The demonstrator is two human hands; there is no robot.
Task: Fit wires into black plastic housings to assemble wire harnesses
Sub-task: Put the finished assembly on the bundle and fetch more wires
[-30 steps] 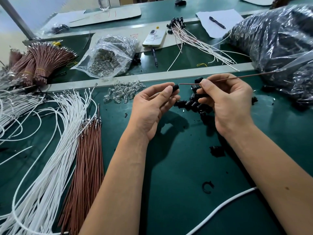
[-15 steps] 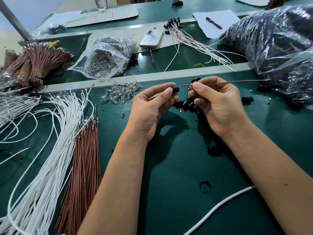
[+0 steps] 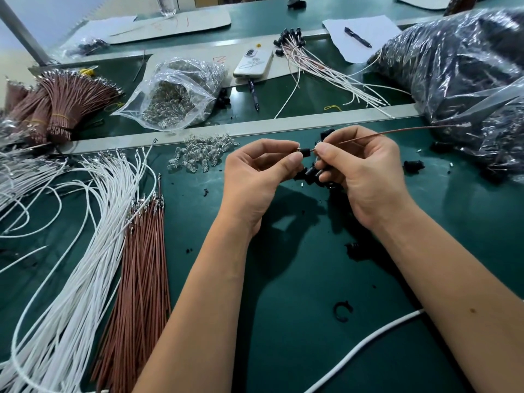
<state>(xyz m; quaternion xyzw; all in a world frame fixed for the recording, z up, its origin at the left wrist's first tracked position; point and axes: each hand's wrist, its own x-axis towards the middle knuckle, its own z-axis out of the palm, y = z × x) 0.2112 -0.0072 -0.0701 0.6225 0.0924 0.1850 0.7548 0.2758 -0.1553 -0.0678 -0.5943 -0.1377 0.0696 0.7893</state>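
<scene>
Left hand (image 3: 256, 177) pinches black housing (image 3: 305, 152) — right hand (image 3: 365, 171) pinches brown wire (image 3: 397, 132) (entering it).

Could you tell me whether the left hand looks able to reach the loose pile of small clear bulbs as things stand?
Probably yes: the pile of small clear bulbs lies just beside the left hand with bare mat between, though its fingers hold a small black plastic housing.
</scene>
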